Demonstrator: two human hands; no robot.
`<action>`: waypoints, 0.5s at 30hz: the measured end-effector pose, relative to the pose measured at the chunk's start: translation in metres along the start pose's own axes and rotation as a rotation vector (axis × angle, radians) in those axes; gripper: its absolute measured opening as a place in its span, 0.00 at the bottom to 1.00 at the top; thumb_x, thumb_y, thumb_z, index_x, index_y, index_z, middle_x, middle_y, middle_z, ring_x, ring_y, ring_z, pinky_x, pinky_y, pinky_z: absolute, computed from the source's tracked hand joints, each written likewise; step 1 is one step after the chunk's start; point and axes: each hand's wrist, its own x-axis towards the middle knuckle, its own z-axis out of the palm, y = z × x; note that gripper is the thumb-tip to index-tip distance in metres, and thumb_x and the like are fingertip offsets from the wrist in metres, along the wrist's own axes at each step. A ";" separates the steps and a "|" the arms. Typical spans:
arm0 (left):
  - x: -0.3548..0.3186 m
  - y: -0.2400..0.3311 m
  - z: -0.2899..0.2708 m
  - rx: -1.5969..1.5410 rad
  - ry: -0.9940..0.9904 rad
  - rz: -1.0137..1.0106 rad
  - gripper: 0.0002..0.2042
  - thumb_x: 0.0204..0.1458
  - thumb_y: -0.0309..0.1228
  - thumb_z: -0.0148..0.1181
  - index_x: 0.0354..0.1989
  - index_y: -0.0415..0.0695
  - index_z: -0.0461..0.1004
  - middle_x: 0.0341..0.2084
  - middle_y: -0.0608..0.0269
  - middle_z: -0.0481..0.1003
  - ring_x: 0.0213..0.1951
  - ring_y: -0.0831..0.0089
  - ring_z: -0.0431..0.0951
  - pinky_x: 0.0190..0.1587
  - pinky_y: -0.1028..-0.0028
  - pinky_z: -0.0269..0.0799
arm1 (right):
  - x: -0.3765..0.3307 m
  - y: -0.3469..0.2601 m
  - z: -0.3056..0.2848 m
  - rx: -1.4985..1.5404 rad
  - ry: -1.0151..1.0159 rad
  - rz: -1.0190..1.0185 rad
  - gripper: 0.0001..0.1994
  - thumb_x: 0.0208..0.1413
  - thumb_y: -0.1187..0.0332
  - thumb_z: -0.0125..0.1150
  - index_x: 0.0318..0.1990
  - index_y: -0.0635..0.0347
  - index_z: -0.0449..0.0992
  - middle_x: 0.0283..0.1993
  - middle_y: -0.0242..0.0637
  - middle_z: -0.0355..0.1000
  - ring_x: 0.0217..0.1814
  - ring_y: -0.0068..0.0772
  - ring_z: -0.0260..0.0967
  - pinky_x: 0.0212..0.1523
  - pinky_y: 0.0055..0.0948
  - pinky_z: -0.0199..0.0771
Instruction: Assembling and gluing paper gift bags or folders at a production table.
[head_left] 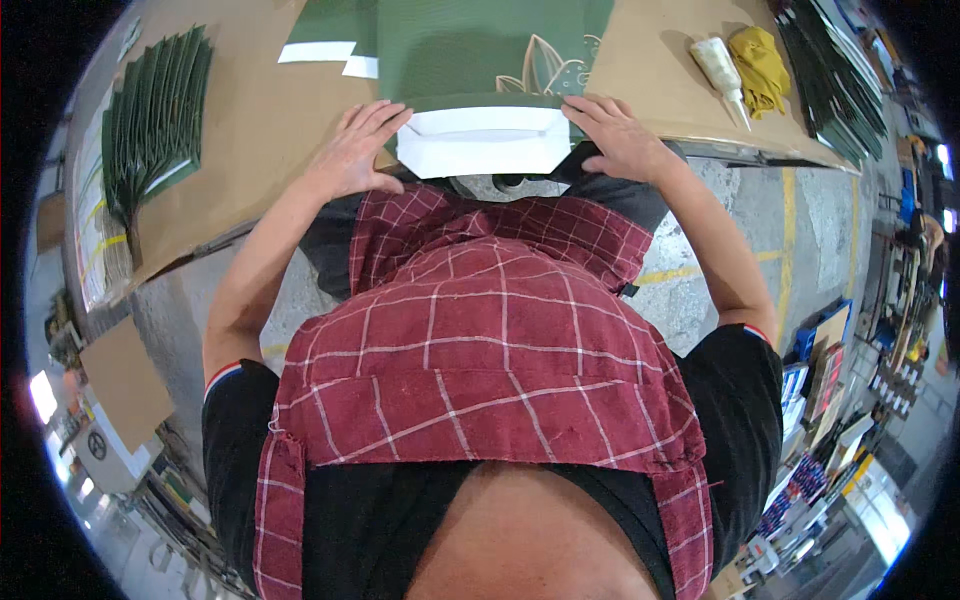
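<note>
Both hands are lying open and flat at upper centre: left hand (352, 152) and right hand (618, 138) are pressing the ends of a white flap (484, 140) on a green bag (490, 45) at the bench (255, 120) edge; even pressure should crease it cleanly; a glue bottle (722, 64) and yellow cloth (760, 62) are lying upper right, stacked green sheets (150, 125) upper left, none obstructing.

The green sheet (470, 45) looks like smooth matt card, its folded flap (483, 140) plain white paper — the table (260, 120) is covered in dull brown kraft paper, the apron (480, 340) woven checked cloth.

Grey concrete floor (720, 240) (yellow-lined).
</note>
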 end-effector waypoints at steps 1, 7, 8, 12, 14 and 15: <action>0.002 0.001 0.002 0.000 -0.001 -0.025 0.48 0.25 0.50 0.68 0.60 0.48 0.52 0.58 0.59 0.55 0.61 0.60 0.50 0.61 0.58 0.46 | -0.001 -0.001 -0.001 0.093 0.021 0.015 0.32 0.36 0.68 0.64 0.54 0.59 0.62 0.58 0.36 0.58 0.61 0.40 0.51 0.60 0.37 0.50; 0.012 -0.003 0.026 -0.212 0.200 -0.020 0.41 0.31 0.46 0.66 0.58 0.47 0.57 0.57 0.57 0.56 0.60 0.59 0.51 0.61 0.62 0.48 | -0.007 0.009 0.023 0.244 0.160 0.137 0.33 0.34 0.63 0.66 0.53 0.57 0.64 0.57 0.33 0.60 0.59 0.40 0.53 0.59 0.37 0.52; 0.011 -0.003 0.026 -0.272 0.198 -0.026 0.38 0.34 0.43 0.65 0.58 0.47 0.58 0.57 0.57 0.57 0.60 0.59 0.52 0.61 0.62 0.48 | -0.006 0.008 0.024 0.250 0.159 0.124 0.33 0.34 0.63 0.66 0.53 0.57 0.64 0.57 0.33 0.60 0.59 0.40 0.53 0.59 0.37 0.52; 0.007 -0.004 0.031 -0.411 0.205 -0.077 0.32 0.40 0.37 0.63 0.56 0.47 0.60 0.56 0.58 0.57 0.60 0.60 0.52 0.61 0.63 0.47 | -0.002 0.009 0.025 0.355 0.179 0.167 0.30 0.36 0.62 0.65 0.52 0.57 0.67 0.57 0.33 0.61 0.59 0.41 0.54 0.59 0.36 0.52; 0.007 -0.005 0.036 -0.416 0.229 -0.074 0.31 0.42 0.40 0.61 0.56 0.47 0.60 0.56 0.58 0.58 0.60 0.60 0.52 0.61 0.62 0.47 | 0.001 0.011 0.024 0.371 0.175 0.154 0.29 0.38 0.62 0.64 0.52 0.57 0.67 0.57 0.35 0.61 0.59 0.42 0.53 0.59 0.36 0.52; 0.007 -0.007 0.039 -0.422 0.253 -0.068 0.30 0.44 0.42 0.59 0.56 0.46 0.60 0.55 0.57 0.59 0.60 0.59 0.52 0.61 0.61 0.47 | 0.000 0.010 0.024 0.362 0.190 0.174 0.27 0.39 0.60 0.64 0.51 0.57 0.68 0.56 0.35 0.62 0.59 0.41 0.54 0.59 0.36 0.52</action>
